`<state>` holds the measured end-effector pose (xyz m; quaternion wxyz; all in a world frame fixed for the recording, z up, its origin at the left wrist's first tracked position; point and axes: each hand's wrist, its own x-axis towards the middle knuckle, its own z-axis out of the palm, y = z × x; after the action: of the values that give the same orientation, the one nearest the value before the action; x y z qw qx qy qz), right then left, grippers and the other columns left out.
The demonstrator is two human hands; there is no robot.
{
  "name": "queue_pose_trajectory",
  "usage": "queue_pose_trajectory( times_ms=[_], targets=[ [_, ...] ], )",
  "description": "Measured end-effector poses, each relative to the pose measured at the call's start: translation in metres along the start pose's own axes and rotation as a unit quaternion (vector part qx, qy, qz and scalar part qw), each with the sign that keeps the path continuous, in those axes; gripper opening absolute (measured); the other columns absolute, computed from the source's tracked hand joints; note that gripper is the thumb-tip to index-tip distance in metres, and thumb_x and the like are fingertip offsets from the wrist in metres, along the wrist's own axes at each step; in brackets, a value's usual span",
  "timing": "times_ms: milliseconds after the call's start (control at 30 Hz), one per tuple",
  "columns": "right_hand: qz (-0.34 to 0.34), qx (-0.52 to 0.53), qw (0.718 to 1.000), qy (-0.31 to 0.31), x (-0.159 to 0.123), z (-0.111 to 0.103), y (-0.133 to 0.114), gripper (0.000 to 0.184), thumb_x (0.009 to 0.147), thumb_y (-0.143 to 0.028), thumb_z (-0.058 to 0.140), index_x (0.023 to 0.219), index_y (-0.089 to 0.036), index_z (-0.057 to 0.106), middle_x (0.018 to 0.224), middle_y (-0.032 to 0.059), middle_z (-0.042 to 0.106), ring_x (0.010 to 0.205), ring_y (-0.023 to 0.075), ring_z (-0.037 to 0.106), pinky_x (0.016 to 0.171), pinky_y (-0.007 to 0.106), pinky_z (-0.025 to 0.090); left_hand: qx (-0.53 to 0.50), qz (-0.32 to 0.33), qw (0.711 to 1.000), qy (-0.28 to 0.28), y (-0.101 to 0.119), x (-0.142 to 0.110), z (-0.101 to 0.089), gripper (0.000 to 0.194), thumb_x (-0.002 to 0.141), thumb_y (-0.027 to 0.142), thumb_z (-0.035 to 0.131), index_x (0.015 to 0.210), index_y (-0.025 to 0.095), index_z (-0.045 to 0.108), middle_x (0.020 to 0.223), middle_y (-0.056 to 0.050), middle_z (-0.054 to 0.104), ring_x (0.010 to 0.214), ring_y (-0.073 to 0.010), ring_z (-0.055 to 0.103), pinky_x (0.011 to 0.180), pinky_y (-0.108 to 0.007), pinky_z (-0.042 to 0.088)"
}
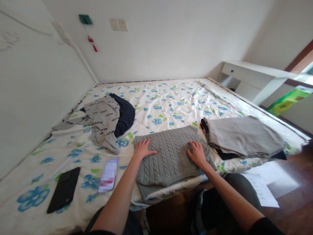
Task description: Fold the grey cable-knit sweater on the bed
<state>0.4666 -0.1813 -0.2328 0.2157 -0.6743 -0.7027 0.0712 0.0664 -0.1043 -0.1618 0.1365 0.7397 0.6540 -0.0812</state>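
A folded grey cable-knit sweater (168, 156) lies at the near edge of the bed. My left hand (142, 148) rests flat on its left side, fingers stretched out. My right hand (197, 153) presses flat on its right side, fingers spread and slightly bent. Neither hand holds anything.
The bed has a white quilt with blue flowers (171, 101). A stack of folded grey and dark clothes (242, 135) lies at the right. A grey lettered garment over a dark one (107, 120) lies at the left. A black phone (64, 189) and a small card (109, 174) lie near me. A white desk (251, 78) stands at the right.
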Motion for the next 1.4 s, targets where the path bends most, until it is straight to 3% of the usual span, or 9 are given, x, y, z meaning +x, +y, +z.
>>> queue_pose_trajectory(
  times_ms=[100,233,300,433,767,900,1033,1233,1400],
  targets=[
    [-0.061,0.045,0.997,0.018,0.026,0.015,-0.054,0.058,0.111,-0.034,0.057,0.165,-0.017,0.068,0.172,0.0182,0.064,0.168,0.0397,0.049,0.139,0.061,0.041,-0.005,0.001,1.000,-0.005,-0.002,-0.001,0.005,0.125,0.089,0.085,0.080,0.189,0.022,0.040,0.196,-0.018,0.034,0.181,-0.0451,0.032,0.146,-0.057,0.029],
    [-0.158,0.073,0.983,-0.056,0.068,0.046,-0.155,0.061,0.116,-0.034,0.056,0.175,-0.017,0.059,0.183,0.0159,0.055,0.176,0.0355,0.041,0.145,0.060,0.033,-0.014,-0.005,1.000,0.004,0.001,-0.007,0.008,0.125,0.088,0.085,0.082,0.189,0.025,0.039,0.196,-0.017,0.035,0.181,-0.0452,0.032,0.146,-0.058,0.029],
    [-0.168,0.063,0.979,-0.092,0.081,0.062,-0.194,0.059,0.118,-0.035,0.054,0.175,-0.019,0.060,0.183,0.0157,0.055,0.175,0.0355,0.042,0.146,0.064,0.029,-0.015,-0.006,1.000,0.006,0.002,-0.009,0.009,0.122,0.090,0.084,0.081,0.189,0.026,0.040,0.196,-0.017,0.036,0.181,-0.0446,0.032,0.146,-0.058,0.030],
    [-0.136,0.038,0.982,-0.125,0.086,0.082,-0.221,0.056,0.121,-0.036,0.049,0.172,-0.019,0.064,0.179,0.0166,0.060,0.171,0.0368,0.049,0.145,0.069,0.026,-0.006,-0.011,1.000,0.022,0.003,-0.010,0.013,0.114,0.093,0.077,0.083,0.187,0.026,0.044,0.194,-0.016,0.041,0.179,-0.0430,0.037,0.146,-0.057,0.032],
    [-0.184,0.029,0.973,-0.138,0.098,0.068,-0.166,0.062,0.123,-0.054,0.051,0.171,-0.018,0.065,0.177,0.0147,0.064,0.168,0.0322,0.053,0.144,0.051,0.032,-0.010,-0.021,0.999,0.024,0.004,-0.005,0.013,0.115,0.092,0.081,0.083,0.186,0.025,0.046,0.193,-0.017,0.042,0.179,-0.0448,0.036,0.146,-0.059,0.032],
    [-0.180,0.020,0.974,-0.137,0.107,0.054,-0.126,0.065,0.121,-0.058,0.056,0.173,-0.020,0.064,0.178,0.0145,0.062,0.171,0.0341,0.050,0.144,0.054,0.032,-0.008,-0.023,1.000,0.014,0.002,-0.003,0.010,0.119,0.090,0.083,0.083,0.187,0.025,0.045,0.195,-0.017,0.039,0.180,-0.0449,0.034,0.145,-0.058,0.031],
    [-0.163,0.014,0.978,-0.129,0.117,0.040,-0.084,0.062,0.120,-0.059,0.058,0.168,-0.020,0.067,0.174,0.0157,0.066,0.164,0.0333,0.058,0.143,0.054,0.034,-0.014,-0.020,1.000,0.008,-0.001,0.000,0.010,0.122,0.086,0.086,0.083,0.186,0.027,0.045,0.195,-0.017,0.037,0.180,-0.0461,0.033,0.144,-0.059,0.031],
    [-0.137,0.016,0.985,-0.108,0.128,0.023,-0.023,0.053,0.121,-0.052,0.057,0.159,-0.019,0.074,0.166,0.0140,0.072,0.157,0.0272,0.063,0.140,0.045,0.039,-0.016,-0.016,1.000,0.012,-0.004,0.002,0.011,0.122,0.086,0.087,0.081,0.186,0.026,0.046,0.194,-0.017,0.040,0.179,-0.0444,0.034,0.144,-0.058,0.031],
    [-0.096,0.008,0.990,-0.099,0.138,0.006,0.028,0.043,0.121,-0.043,0.055,0.146,-0.019,0.080,0.147,0.0126,0.081,0.139,0.0257,0.071,0.129,0.041,0.046,-0.016,-0.020,1.000,0.007,-0.004,0.002,0.012,0.124,0.084,0.091,0.082,0.185,0.027,0.048,0.195,-0.017,0.039,0.180,-0.0457,0.033,0.144,-0.057,0.031]
  ],
)
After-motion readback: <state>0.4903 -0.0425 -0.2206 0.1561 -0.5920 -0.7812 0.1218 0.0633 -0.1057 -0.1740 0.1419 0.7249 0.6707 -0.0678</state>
